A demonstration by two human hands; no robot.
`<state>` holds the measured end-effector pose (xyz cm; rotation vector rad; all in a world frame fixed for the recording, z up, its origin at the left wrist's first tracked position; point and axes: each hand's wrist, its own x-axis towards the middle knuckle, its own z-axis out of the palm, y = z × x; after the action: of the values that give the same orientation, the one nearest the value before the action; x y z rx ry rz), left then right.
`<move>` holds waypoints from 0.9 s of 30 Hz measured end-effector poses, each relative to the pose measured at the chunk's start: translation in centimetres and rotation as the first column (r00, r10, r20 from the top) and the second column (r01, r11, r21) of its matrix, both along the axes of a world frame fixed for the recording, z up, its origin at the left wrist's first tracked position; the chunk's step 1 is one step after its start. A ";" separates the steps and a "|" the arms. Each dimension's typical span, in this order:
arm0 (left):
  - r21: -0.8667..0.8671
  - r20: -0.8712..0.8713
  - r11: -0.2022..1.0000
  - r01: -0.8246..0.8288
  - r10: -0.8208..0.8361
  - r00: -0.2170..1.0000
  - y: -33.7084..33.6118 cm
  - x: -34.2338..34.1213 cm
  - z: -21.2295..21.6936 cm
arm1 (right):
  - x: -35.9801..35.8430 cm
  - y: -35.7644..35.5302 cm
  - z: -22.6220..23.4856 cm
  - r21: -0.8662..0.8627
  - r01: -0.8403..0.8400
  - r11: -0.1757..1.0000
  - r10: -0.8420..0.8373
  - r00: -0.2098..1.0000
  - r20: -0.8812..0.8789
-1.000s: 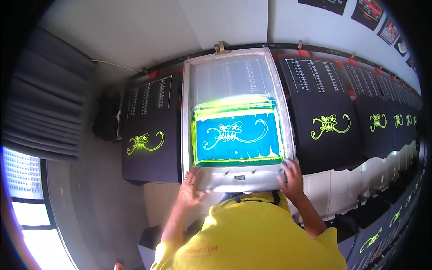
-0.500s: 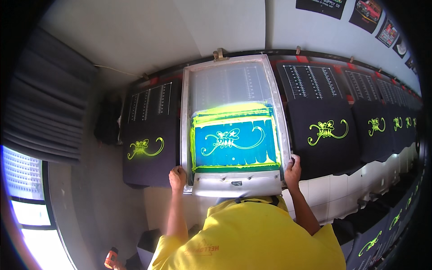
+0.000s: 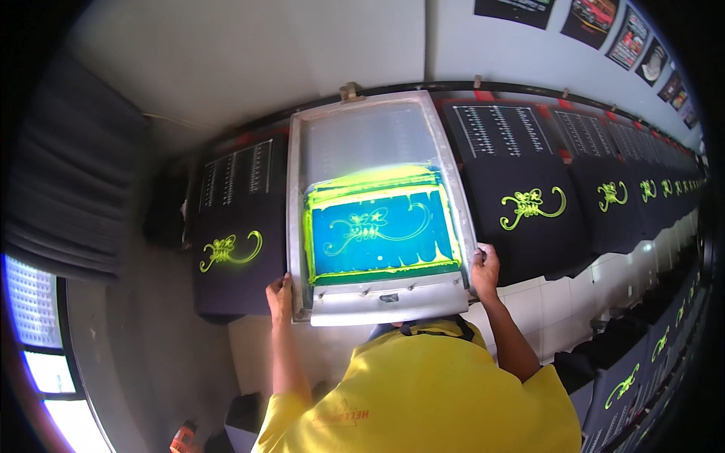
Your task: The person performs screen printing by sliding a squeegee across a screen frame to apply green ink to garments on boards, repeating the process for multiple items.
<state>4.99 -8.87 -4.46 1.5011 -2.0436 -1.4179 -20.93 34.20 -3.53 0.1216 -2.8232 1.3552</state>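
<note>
A silkscreen frame [image 3: 450, 162] with a pale metal rim lies lengthwise in front of me. Its mesh carries a blue stencil area [image 3: 351, 260] bordered by bright yellow-green ink [image 3: 377, 179], with a faint scrolled design showing through. Across the near end runs a pale metal bar [image 3: 389, 306] with several screws. My left hand [image 3: 279, 298] is closed on the frame's near left corner. Opposite it, my right hand [image 3: 485, 270] grips the near right edge, fingers curled around the rim. What lies beneath the screen is mostly hidden.
Left of the screen lies a dark garment [image 3: 234, 279] with a yellow-green print; more printed garments [image 3: 532, 238] line the right. A dark rail with clamps [image 3: 349, 92] runs behind. Another row of printed garments [image 3: 627, 377] stands lower right. An orange tool [image 3: 183, 436] appears lower left.
The design in the mesh looks fainter than before. The view has shifted, so the screen and garments sit farther left. Both hands stay on the frame's edges.
</note>
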 end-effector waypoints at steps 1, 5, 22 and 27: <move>-0.005 -0.083 0.997 -0.077 0.076 0.994 1.3 -1.0 1.6 | -0.2 0.2 -0.4 -0.028 0.002 1.000 -0.002 1.000 -0.022; -0.012 -0.116 0.998 -0.064 0.062 0.991 1.7 0.0 2.5 | -0.3 0.3 -0.2 -0.106 0.017 0.994 -0.016 1.000 0.013; -0.009 -0.459 1.000 0.004 -0.007 0.888 1.1 0.1 -8.4 | 0.7 -0.9 0.6 -0.001 0.047 0.999 -0.046 0.960 -0.275; -0.143 -0.414 0.990 0.006 -0.066 0.908 -0.6 -0.7 -1.8 | -0.3 -3.7 1.2 -0.089 0.064 0.994 -0.084 0.966 -0.242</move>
<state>4.32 -9.43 -6.22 1.0006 -1.8625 -1.4277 -21.24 30.47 -2.31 0.1685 -2.5408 1.3336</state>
